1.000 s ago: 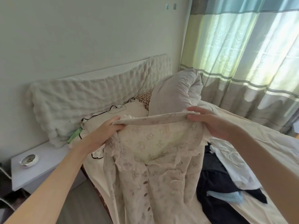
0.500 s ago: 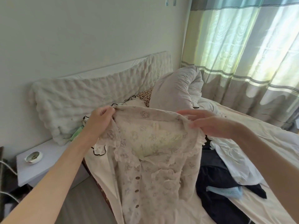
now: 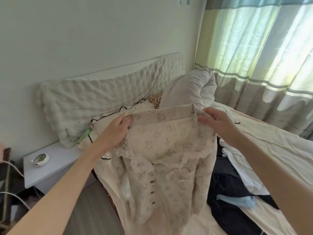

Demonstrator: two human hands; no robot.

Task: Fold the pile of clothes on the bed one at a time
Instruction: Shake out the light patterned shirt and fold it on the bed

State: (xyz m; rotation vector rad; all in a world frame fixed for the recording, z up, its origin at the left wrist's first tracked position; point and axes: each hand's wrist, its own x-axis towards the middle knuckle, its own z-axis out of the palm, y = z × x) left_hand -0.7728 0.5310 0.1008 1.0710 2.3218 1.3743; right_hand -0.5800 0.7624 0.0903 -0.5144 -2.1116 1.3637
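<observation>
A cream patterned pyjama shirt (image 3: pixel 162 163) with a lace collar and brown buttons hangs in the air over the bed's edge. My left hand (image 3: pixel 116 131) pinches its top edge at the left shoulder. My right hand (image 3: pixel 218 122) pinches the top edge at the right. The shirt's front faces me and its lower part drapes down onto the bed (image 3: pixel 271 150). To the right of it lies the pile of clothes (image 3: pixel 237 189): dark garments, a white one and a pale blue piece.
A fluffy white headboard cushion (image 3: pixel 94 106) runs along the wall. A rolled grey duvet (image 3: pixel 189 89) and pillows sit at the head of the bed. A grey nightstand (image 3: pixel 50 167) with a small dish (image 3: pixel 40 159) stands at the left. Curtains (image 3: pixel 262 56) hang at the right.
Both hands have shifted their hold along the shirt's top edge, which is now stretched flatter between them with the back of the collar showing. The view has tilted slightly.
</observation>
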